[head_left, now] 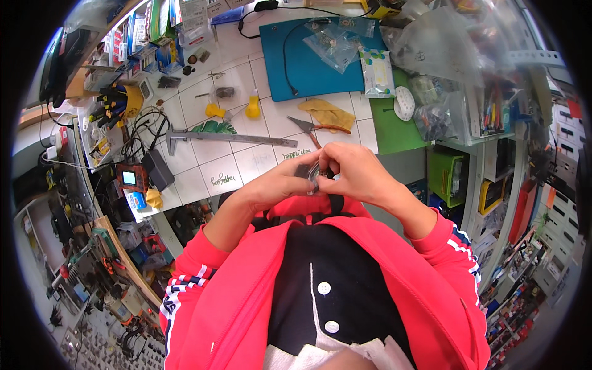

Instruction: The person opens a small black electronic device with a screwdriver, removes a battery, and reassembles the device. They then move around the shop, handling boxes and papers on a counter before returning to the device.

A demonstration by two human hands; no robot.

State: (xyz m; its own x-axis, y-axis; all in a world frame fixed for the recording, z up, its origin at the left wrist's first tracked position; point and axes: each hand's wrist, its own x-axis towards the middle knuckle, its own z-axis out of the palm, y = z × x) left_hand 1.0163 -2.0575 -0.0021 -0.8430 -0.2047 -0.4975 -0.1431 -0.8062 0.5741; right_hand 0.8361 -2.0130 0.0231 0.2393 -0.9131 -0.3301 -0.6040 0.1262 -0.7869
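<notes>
Item: small dark component with a pale metallic edge (316, 177), mostly hidden, held close to the chest above the near edge of the white tiled tabletop (203, 161), lifted clear of it, apparently so that both hands can work it at close range. Left hand (290, 180): grip clenched on the component from the left, fingertips curled under, seemingly as the steadying support. Right hand (351, 169): grip likewise closed on the component from the right and above, thumb and forefinger pinching its top; how it bears on the piece cannot be told, the fingers covering it. Sleeves: red jacket cuffs with striped trim, pushed back off the wrists. Nearest on the tabletop: orange-handled metal pliers (317, 128), just beyond the hands and within ready reach; crumpled yellow cloth (330, 113) beside them. Further left: long grey steel vernier caliper (225, 138), lying flat along the tiles; two small yellow squeeze bottles (234, 110) behind it. Beyond: blue rectangular work mat (308, 71) carrying clear plastic bags of small parts (333, 43) and a black cable (287, 61). Right of that: green cutting mat (394, 129) with a round white perforated disc (404, 102) on it.
</notes>
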